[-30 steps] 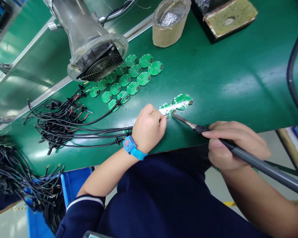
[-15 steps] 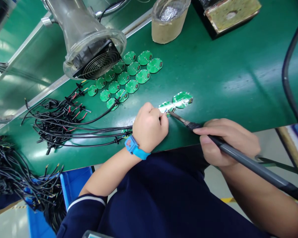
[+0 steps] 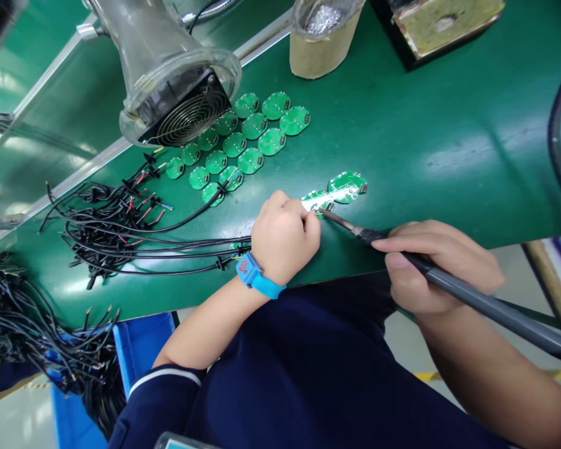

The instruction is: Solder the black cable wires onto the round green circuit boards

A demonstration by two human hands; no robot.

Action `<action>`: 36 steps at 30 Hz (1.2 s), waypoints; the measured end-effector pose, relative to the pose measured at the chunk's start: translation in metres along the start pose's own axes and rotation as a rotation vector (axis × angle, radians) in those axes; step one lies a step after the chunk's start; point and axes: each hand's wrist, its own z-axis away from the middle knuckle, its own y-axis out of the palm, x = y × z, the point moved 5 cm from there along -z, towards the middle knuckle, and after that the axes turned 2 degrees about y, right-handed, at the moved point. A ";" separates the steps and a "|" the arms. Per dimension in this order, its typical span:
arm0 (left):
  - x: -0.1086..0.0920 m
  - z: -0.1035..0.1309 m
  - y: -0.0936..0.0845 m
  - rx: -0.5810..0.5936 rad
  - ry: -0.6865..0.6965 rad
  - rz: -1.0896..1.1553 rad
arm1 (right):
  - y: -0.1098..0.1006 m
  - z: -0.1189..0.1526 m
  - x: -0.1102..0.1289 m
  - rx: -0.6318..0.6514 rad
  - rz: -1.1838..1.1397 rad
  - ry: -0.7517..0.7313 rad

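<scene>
My right hand [image 3: 442, 265] is closed round the dark handle of a soldering iron [image 3: 477, 298], whose tip touches a green circuit board [image 3: 318, 199]. Fingers pressed together, my left hand [image 3: 285, 237] rests at that board's left edge; a black cable seems to run under it, but what the fingertips pinch is hidden. A blue strap [image 3: 260, 279] goes round my left wrist. Another green board [image 3: 348, 187] lies against the first, up and to the right.
Rows of round green boards [image 3: 250, 161] lie below a fume hood with a fan [image 3: 191, 112]. Black cables [image 3: 107, 231] are heaped at the left. A paper-wrapped cup [image 3: 320, 53] and a sponge holder [image 3: 449, 28] stand at the back; a blue bin [image 3: 143, 343] is below.
The view has shifted slightly. My right hand and the iron's handle sit a little farther right, with the tip still at the board. My left hand keeps its pose.
</scene>
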 end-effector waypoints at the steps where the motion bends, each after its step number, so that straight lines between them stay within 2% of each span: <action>1: 0.000 0.000 0.000 0.003 -0.004 -0.003 | 0.000 0.000 0.001 0.008 -0.001 -0.001; 5: -0.001 -0.001 0.000 0.000 -0.009 0.001 | -0.001 0.001 0.000 0.001 0.005 0.021; 12: 0.001 -0.003 0.001 0.037 -0.024 0.023 | -0.008 0.005 -0.012 -0.131 -0.021 0.087; 23: 0.006 -0.004 -0.001 0.065 0.004 0.145 | 0.000 -0.001 -0.006 0.012 -0.007 0.073; 36: 0.006 -0.007 -0.002 0.071 0.009 0.160 | 0.001 -0.007 -0.002 0.055 -0.032 0.088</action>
